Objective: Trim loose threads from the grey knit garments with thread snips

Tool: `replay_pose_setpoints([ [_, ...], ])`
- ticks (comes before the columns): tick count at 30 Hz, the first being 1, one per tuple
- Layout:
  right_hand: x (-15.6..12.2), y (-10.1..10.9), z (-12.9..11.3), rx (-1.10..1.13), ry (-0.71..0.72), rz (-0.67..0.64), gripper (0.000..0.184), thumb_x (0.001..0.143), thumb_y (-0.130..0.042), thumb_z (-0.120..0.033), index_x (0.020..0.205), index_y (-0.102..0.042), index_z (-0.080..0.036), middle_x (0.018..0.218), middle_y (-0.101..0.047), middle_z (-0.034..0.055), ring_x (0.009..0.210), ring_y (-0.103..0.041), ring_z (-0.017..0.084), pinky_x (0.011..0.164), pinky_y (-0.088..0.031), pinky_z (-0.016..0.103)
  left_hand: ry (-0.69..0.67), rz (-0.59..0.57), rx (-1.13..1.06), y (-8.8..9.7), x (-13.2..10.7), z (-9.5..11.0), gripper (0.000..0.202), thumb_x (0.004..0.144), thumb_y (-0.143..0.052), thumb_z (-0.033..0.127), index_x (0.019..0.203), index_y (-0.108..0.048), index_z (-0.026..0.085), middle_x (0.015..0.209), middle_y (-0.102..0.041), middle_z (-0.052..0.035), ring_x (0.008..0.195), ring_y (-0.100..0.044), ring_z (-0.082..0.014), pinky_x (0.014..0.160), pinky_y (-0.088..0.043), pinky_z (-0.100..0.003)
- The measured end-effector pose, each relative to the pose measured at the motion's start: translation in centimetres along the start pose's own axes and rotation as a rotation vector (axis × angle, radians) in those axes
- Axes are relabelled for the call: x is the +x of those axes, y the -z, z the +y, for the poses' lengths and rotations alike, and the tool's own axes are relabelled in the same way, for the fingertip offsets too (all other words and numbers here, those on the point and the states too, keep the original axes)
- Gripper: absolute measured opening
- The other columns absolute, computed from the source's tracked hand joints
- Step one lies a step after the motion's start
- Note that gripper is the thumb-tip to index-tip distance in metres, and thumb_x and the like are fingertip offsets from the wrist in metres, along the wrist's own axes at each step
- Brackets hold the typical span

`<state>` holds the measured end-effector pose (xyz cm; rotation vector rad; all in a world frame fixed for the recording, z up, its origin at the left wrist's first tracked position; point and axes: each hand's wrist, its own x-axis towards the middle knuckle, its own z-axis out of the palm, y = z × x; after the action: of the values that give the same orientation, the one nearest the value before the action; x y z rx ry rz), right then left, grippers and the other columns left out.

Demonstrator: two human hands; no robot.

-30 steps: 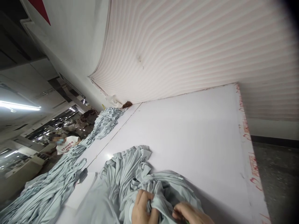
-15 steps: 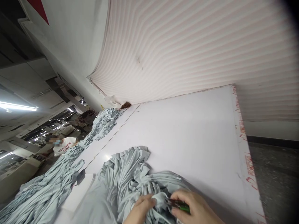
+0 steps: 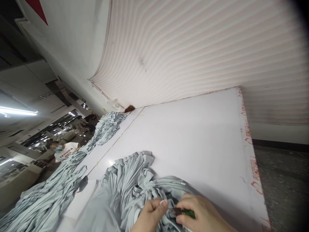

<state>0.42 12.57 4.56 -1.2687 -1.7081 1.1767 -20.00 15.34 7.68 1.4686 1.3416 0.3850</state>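
A heap of grey-green fabric (image 3: 130,174), gathered in folds, lies on the white table (image 3: 193,138) in front of me. My left hand (image 3: 152,212) pinches an edge of this fabric between thumb and fingers. In my right hand (image 3: 200,211) is a pair of thread snips (image 3: 187,212) with a green handle, its dark blades pointing left toward the pinched edge. The blade tips are close to the cloth; whether they touch it I cannot tell.
More grey-green cloth (image 3: 55,183) runs along the table's left side, by a white sheet (image 3: 80,196) and a small dark object (image 3: 83,183). A reddish-brown tuft (image 3: 129,108) lies at the far edge. Beyond the left side is a person (image 3: 66,151). A striped wall (image 3: 181,48) borders the table.
My left hand has shifted slightly right, closer to the snips, and the pinched bit of cloth shows less. The right hand with the snips has stayed nearly in place.
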Motion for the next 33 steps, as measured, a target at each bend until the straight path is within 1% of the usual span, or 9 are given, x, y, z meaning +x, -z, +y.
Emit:
replay_pose_setpoints([
  [5,0.2,0.6,-0.2,0.077,-0.023,-0.03,0.006,0.069,-0.071,-0.02,0.071,-0.074,-0.025,0.075,-0.069,-0.0029,0.075,-0.063,0.019,0.066,-0.04,0.027,-0.027,-0.061,0.015,-0.3,-0.5,1.9,0.049,0.086,-0.049,0.059,0.06,-0.032,0.022,0.066,-0.024,0.0047,0.065,-0.021,-0.0129,0.061,-0.02,-0.029],
  [13,0.5,0.4,0.3,0.065,-0.038,-0.009,0.007,0.07,-0.069,-0.021,0.069,-0.075,-0.025,0.073,-0.069,-0.0022,0.073,-0.064,0.019,0.065,-0.04,0.027,0.092,-0.016,0.085,-0.6,-0.4,3.0,0.054,0.083,-0.05,0.064,0.057,-0.022,0.025,0.061,-0.017,0.0065,0.061,-0.015,-0.0128,0.058,-0.015,-0.03],
  [16,0.5,0.4,0.6,0.068,-0.039,0.004,0.007,0.07,-0.069,-0.021,0.07,-0.075,-0.025,0.074,-0.069,-0.0024,0.074,-0.064,0.018,0.066,-0.04,0.027,0.207,0.123,0.122,-0.6,-0.5,3.3,0.05,0.077,-0.055,0.066,0.057,-0.037,0.024,0.06,-0.034,0.0044,0.063,-0.034,-0.0159,0.064,-0.029,-0.029],
  [18,0.5,0.4,0.7,0.09,-0.051,0.01,0.009,0.071,-0.068,-0.021,0.07,-0.075,-0.025,0.074,-0.07,-0.0026,0.074,-0.064,0.018,0.066,-0.041,0.026,0.276,0.227,0.141,-0.7,-0.7,3.6,0.046,0.074,-0.058,0.067,0.066,-0.055,0.022,0.073,-0.056,-0.002,0.081,-0.052,-0.0241,0.078,-0.038,-0.034],
  [20,0.5,0.5,0.9,0.134,-0.062,0.002,0.01,0.073,-0.066,-0.022,0.07,-0.075,-0.025,0.074,-0.071,-0.0029,0.074,-0.064,0.018,0.066,-0.041,0.026,0.332,0.275,0.167,-0.7,-0.8,4.0,0.053,0.072,-0.057,0.07,0.079,-0.066,0.018,0.094,-0.067,-0.0098,0.101,-0.056,-0.0323,0.093,-0.039,-0.041],
  [23,0.6,0.3,1.3,0.141,-0.067,-0.005,0.008,0.071,-0.068,-0.021,0.072,-0.075,-0.025,0.076,-0.071,-0.0034,0.076,-0.064,0.018,0.066,-0.041,0.025,0.371,0.269,0.181,-0.8,-1.0,4.5,0.061,0.072,-0.055,0.073,0.088,-0.071,0.016,0.107,-0.069,-0.0149,0.113,-0.054,-0.0365,0.102,-0.034,-0.047],
  [26,0.6,0.1,1.8,0.118,-0.083,0.027,0.008,0.073,-0.067,-0.024,0.069,-0.074,-0.024,0.072,-0.07,-0.0033,0.072,-0.063,0.017,0.065,-0.041,0.026,0.374,0.273,0.063,-0.7,-0.9,4.8,0.058,0.071,-0.061,0.068,0.093,-0.072,0.015,0.113,-0.07,-0.0137,0.119,-0.053,-0.0348,0.106,-0.032,-0.045],
  [29,0.4,0.1,1.9,0.163,-0.092,0.021,0.013,0.077,-0.064,-0.027,0.069,-0.073,-0.023,0.071,-0.069,-0.003,0.072,-0.063,0.017,0.063,-0.041,0.025,0.353,0.202,-0.14,-0.5,-0.6,4.2,0.056,0.067,-0.068,0.065,0.088,-0.07,0.014,0.101,-0.073,-0.0134,0.114,-0.058,-0.033,0.101,-0.04,-0.04],
  [33,0.1,0.4,1.2,0.082,-0.102,0.044,0.008,0.073,-0.068,-0.023,0.071,-0.075,-0.025,0.076,-0.069,-0.0028,0.076,-0.063,0.017,0.067,-0.042,0.024,0.324,0.154,-0.199,-0.2,0.0,2.0,0.055,0.066,-0.068,0.067,0.08,-0.069,0.014,0.091,-0.074,-0.0119,0.106,-0.062,-0.0325,0.099,-0.042,-0.041],
])
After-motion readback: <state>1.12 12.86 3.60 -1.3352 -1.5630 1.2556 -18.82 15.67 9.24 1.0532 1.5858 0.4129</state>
